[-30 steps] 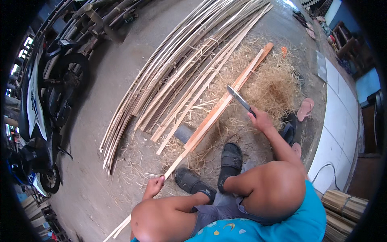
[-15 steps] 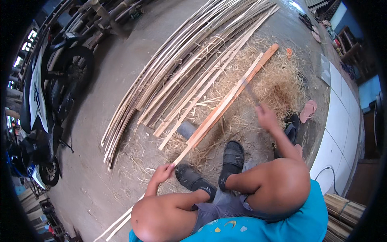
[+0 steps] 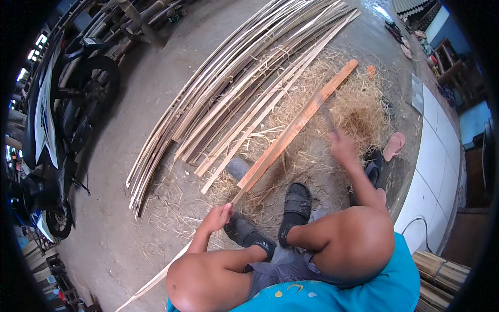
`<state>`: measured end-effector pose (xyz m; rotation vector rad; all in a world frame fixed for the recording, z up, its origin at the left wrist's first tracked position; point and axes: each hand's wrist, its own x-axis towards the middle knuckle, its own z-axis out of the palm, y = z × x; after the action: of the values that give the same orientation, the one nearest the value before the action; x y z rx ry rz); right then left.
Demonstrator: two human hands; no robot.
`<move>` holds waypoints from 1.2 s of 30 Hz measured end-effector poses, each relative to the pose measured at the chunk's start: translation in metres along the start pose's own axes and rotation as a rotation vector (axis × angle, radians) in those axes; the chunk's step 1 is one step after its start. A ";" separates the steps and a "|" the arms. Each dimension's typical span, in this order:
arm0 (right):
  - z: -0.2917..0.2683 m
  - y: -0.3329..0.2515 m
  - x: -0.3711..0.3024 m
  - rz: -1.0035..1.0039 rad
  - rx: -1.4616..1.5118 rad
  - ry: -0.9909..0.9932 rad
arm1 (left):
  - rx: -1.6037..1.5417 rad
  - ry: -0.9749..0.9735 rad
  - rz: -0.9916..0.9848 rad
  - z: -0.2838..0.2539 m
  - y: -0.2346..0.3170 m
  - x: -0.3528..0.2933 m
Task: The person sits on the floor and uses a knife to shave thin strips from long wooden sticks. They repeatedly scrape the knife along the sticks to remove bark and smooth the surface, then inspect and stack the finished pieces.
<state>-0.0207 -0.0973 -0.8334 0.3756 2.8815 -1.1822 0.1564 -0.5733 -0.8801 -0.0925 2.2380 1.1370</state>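
Note:
A reddish-brown wooden plank [image 3: 296,127] slopes away from my feet, its near end by a grey cylindrical block [image 3: 238,167]. My left hand [image 3: 215,218] is closed on the near end of a thin bamboo strip [image 3: 237,199], just beyond my left sandal. The strip runs up to the plank's near end; its course farther along is hard to make out. On the right, my right hand [image 3: 343,148] grips a knife [image 3: 327,117]. Its blurred blade reaches the plank's right edge, and its handle is mostly hidden in my fist.
Long bamboo strips [image 3: 223,88] lie bunched left of the plank. Curly shavings [image 3: 358,114] heap up at its right. A motorcycle [image 3: 62,114] stands at far left. Pink sandals [image 3: 394,145] and white tiles [image 3: 431,156] are at right, with bundled strips [image 3: 442,270] lower right.
The strip's pale broad face, which lay along the plank, no longer shows there. My left hand has shifted slightly right and up; the knife stays near the plank's right edge.

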 end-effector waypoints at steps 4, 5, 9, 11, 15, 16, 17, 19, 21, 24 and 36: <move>0.074 -0.062 -0.124 -0.386 -0.266 -0.716 | -0.202 -0.105 -0.147 -0.003 0.023 0.024; 0.078 -0.057 -0.130 -0.459 -0.312 -0.747 | -0.164 -0.102 -0.117 -0.006 0.002 0.013; 0.049 0.004 -0.062 -0.153 -0.134 -0.166 | -0.188 -0.020 -0.227 -0.009 -0.071 -0.017; 0.043 0.011 -0.050 -0.107 -0.181 -0.196 | -0.166 -0.008 -0.387 -0.010 -0.050 -0.022; 0.068 -0.014 -0.083 -0.390 -0.097 -0.390 | -0.086 0.044 -0.090 -0.007 -0.008 0.009; 0.063 -0.007 -0.077 -0.270 -0.075 -0.365 | -0.085 0.080 -0.115 -0.009 -0.034 -0.006; 0.058 0.000 -0.069 -0.146 -0.050 -0.332 | -0.076 0.115 -0.135 -0.010 -0.070 -0.031; 0.026 0.018 -0.030 -0.060 -0.050 -0.180 | -0.072 0.151 -0.082 -0.017 -0.101 -0.045; 0.017 0.042 -0.026 -0.077 -0.090 -0.064 | -0.133 0.030 -0.219 -0.027 -0.064 -0.023; 0.082 0.020 -0.064 -0.370 -0.116 -0.288 | -0.377 0.093 -0.226 -0.010 -0.034 0.000; 0.033 0.014 -0.058 -0.132 -0.053 -0.129 | -0.029 0.095 -0.013 -0.003 -0.033 -0.004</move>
<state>0.0361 -0.1228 -0.8612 0.1043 2.8562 -1.0984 0.1687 -0.5965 -0.8999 -0.1767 2.3006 1.1806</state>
